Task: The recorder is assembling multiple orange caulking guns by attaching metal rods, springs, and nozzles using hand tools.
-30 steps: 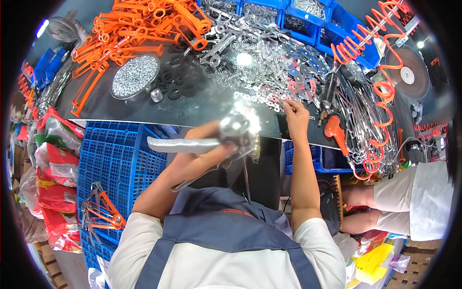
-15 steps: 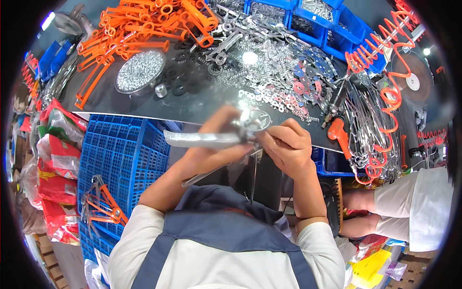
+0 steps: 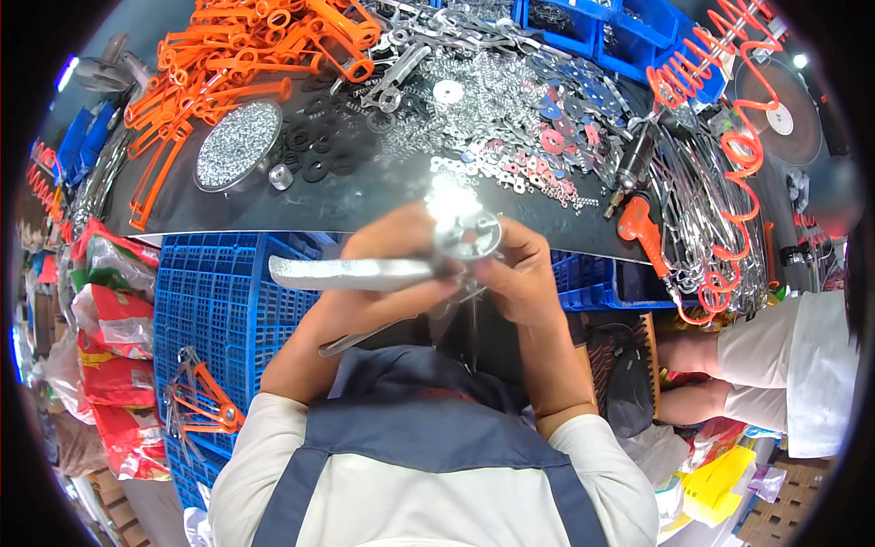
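My left hand [image 3: 387, 264] grips a long silver metal tool [image 3: 351, 272] whose flat handle sticks out to the left. A round shiny metal disc [image 3: 467, 232] sits at the tool's head. My right hand [image 3: 519, 273] is closed around that head from the right, fingers touching the disc. Both hands are held together just in front of the dark worktable's near edge [image 3: 365, 214], above my lap. A second thin metal arm [image 3: 365, 335] hangs below my left wrist.
The worktable carries orange plastic handles [image 3: 246, 46], a round dish of small metal parts [image 3: 239, 146], black rubber rings [image 3: 319, 146], heaps of silver and red washers [image 3: 510, 118]. An orange coiled hose [image 3: 729, 100], blue crates [image 3: 214, 301], another seated person [image 3: 784, 365] at right.
My right hand came back from the washers on the table and closed on the tool's head beside my left hand. Both hands have dropped slightly toward me.
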A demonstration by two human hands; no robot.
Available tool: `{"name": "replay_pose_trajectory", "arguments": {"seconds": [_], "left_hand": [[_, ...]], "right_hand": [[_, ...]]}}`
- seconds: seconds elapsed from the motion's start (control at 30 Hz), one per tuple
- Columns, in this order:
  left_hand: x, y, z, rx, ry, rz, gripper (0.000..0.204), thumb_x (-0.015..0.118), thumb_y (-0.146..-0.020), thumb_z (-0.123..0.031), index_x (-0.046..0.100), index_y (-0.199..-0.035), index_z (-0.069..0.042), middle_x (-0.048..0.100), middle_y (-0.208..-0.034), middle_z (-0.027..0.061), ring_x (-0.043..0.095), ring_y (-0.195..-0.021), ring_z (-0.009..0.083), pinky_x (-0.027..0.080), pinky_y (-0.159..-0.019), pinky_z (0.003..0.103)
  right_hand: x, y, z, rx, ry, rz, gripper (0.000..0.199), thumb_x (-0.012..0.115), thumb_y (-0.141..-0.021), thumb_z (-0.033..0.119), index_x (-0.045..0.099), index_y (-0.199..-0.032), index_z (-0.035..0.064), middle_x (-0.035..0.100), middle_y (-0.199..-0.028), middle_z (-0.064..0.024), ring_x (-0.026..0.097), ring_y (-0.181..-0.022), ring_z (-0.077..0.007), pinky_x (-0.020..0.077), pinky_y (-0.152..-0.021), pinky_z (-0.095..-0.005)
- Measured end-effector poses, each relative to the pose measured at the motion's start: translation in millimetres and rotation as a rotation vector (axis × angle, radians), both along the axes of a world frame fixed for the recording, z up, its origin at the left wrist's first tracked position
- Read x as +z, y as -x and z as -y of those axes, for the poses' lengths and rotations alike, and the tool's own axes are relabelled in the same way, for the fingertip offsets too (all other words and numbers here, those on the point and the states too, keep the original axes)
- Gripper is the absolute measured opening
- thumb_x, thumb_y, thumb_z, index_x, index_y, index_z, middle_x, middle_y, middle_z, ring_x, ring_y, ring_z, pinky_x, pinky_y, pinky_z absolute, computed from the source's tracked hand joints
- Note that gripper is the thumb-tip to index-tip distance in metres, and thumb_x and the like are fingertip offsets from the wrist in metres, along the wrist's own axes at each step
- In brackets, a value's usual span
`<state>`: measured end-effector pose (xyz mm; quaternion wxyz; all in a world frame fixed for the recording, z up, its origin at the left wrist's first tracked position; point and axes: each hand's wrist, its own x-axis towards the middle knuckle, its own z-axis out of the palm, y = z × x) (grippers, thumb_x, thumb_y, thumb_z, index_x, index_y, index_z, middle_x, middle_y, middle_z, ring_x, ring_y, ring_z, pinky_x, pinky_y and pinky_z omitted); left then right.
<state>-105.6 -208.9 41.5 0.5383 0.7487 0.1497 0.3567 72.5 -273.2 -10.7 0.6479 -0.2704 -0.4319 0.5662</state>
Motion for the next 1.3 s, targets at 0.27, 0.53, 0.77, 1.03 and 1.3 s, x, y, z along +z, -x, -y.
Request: {"name": "replay_pose_trajectory", "arguments": {"seconds": [0.27,0.53,0.77,1.03,1.3], "left_hand": [[-12,-7,8,-0.093,-0.038,-0.010,0.021,0.068,-0.073,-0.005,0.065,-0.094,-0.005,0.062,-0.094,0.0115,0.058,-0.089,0.0235,0.043,-0.080,0.033],[-29,-4,23,-0.097,0.070,0.003,0.010,0.063,-0.077,-0.002,0.062,-0.087,0.000,0.061,-0.101,0.0133,0.056,-0.094,0.0232,0.042,-0.083,0.035],[-35,10,20,-0.097,0.386,0.031,0.010,0.058,-0.081,-0.003,0.058,-0.089,0.002,0.056,-0.108,0.0115,0.057,-0.077,0.0118,0.045,-0.058,0.024],[-26,4,34,-0.036,0.285,0.012,0.017,0.058,-0.083,-0.005,0.058,-0.100,0.000,0.057,-0.095,0.0082,0.053,-0.086,0.0165,0.042,-0.076,0.030],[-31,-2,31,-0.049,0.150,0.050,0.013,0.060,-0.081,-0.009,0.056,-0.091,-0.001,0.054,-0.086,0.0095,0.051,-0.080,0.0191,0.041,-0.072,0.032]], "right_hand": [[-25,7,22,-0.104,-0.041,-0.065,0.036,0.074,-0.078,0.015,0.061,-0.109,-0.0003,0.060,-0.113,-0.0060,0.054,-0.104,-0.0139,0.0420,-0.092,-0.0318],[-34,-22,28,-0.201,-0.083,0.364,0.030,0.073,-0.078,0.017,0.064,-0.102,0.0014,0.062,-0.095,-0.0041,0.058,-0.087,-0.0135,0.0454,-0.080,-0.0265],[-56,-172,-13,-1.011,-0.028,1.739,0.028,0.054,-0.074,-0.005,0.062,-0.100,0.0002,0.061,-0.102,-0.0166,0.057,-0.093,-0.0349,0.0475,-0.077,-0.0394],[38,-61,-8,-0.541,0.085,0.560,0.031,0.067,-0.079,0.008,0.060,-0.108,0.0010,0.063,-0.088,-0.0047,0.057,-0.078,-0.0099,0.0460,-0.067,-0.0264],[59,-15,-4,-0.289,-0.221,0.784,0.032,0.067,-0.075,-0.008,0.063,-0.106,0.0003,0.061,-0.092,-0.0016,0.052,-0.073,-0.0062,0.0400,-0.064,-0.0186]]}}
